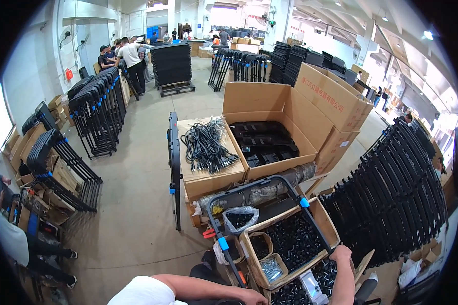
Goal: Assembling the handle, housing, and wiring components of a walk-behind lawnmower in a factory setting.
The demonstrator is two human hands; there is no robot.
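A black U-shaped tube frame (pixel 257 184) with blue clips on both legs slants across the parts boxes before me. At the end of its right leg, my right hand (pixel 341 252) is closed round the tube. My left hand (pixel 253 297) is curled at the lower end of the left leg, low in the picture, with its fingers partly hidden. Beneath the frame, a wooden-sided box (pixel 336 230) holds many small black parts (pixel 296 239). Inside it sit a small carton of dark parts (pixel 261 245) and one of silvery screws (pixel 272 269).
Bundled black cables (pixel 208 145) lie on a carton beyond the frame. An open cardboard box (pixel 262 97) holds black panels. Stacked black frames (pixel 392 198) rise close on my right. More frames (pixel 99 109) stand at left; a person in dark trousers (pixel 48 259) is at lower left.
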